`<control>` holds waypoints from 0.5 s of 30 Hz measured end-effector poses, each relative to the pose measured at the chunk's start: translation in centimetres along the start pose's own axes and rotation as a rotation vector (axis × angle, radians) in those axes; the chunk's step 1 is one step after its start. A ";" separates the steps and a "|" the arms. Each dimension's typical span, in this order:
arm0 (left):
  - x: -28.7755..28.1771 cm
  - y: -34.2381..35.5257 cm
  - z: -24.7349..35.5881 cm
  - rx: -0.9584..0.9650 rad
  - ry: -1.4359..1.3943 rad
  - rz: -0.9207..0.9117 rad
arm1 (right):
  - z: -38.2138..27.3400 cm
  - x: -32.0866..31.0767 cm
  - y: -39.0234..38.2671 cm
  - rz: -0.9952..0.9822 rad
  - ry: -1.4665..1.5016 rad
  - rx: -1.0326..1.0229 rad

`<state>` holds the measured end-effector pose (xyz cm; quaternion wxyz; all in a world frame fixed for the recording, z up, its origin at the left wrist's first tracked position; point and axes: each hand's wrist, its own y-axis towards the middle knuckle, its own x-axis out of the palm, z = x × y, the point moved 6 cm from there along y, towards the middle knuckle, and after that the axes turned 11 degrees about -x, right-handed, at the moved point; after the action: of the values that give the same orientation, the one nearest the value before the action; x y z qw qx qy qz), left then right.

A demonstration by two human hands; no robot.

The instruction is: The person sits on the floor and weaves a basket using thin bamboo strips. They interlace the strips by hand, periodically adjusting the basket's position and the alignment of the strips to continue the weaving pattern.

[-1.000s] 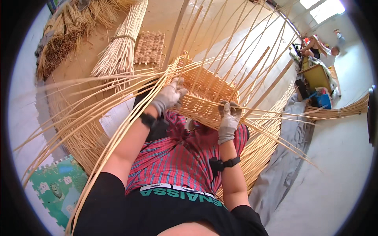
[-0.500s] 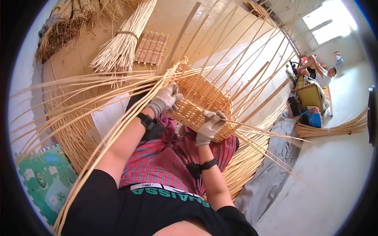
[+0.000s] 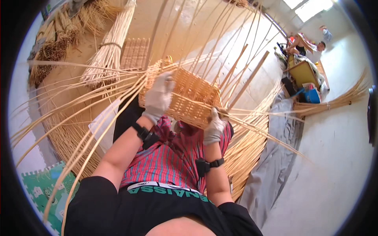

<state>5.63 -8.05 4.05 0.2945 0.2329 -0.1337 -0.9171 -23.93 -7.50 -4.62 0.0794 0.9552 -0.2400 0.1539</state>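
Observation:
A rectangular wicker basket (image 3: 188, 112) of pale woven strands rests on my lap, tilted, its open side facing up and away. My right hand (image 3: 215, 126), in a light work glove, grips the basket's near right corner, thumb up over the rim. At the near left corner is my gloved left hand (image 3: 158, 96), blurred by motion, its fingers curled in; what they hold is hidden. Long loose strands (image 3: 82, 94) fan out leftward from the basket's left end. More strands (image 3: 264, 136) stick out past my right hand, and upright stakes (image 3: 249, 80) rise from the far side.
Beyond the basket lie a tied bundle of canes (image 3: 110, 49) and a flat woven panel (image 3: 134, 53). Spread canes (image 3: 252, 151) and a grey cloth (image 3: 271, 153) are on the right. A person (image 3: 315, 53) sits far right near a blue container (image 3: 312, 95).
My left hand has shifted down toward the basket's near side. The basket and my right hand have turned a little, and the view has swung so the surroundings sit further left.

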 end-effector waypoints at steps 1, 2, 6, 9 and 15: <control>2.8 -0.4 -1.1 -0.150 0.146 -0.327 | -0.7 1.0 -1.0 -0.010 0.001 0.021; 5.5 -0.9 -2.7 -0.303 0.288 -0.652 | -1.6 2.3 -1.8 -0.022 0.002 0.043; 7.7 -2.4 -3.4 -0.702 0.213 -1.070 | -6.3 9.5 1.6 -0.428 -0.486 -0.466; 8.7 -2.4 -4.2 -0.571 0.269 -0.932 | -7.2 17.4 4.5 -0.559 -0.877 -0.959; 7.3 -2.8 -3.5 -0.719 0.186 -0.891 | -3.9 5.6 4.1 -0.312 -0.203 -0.429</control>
<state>0.83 -10.58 -2.52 -0.0490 0.2315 0.3234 -0.9162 -22.22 -12.58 1.22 0.2783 0.9524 -0.1238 -0.0108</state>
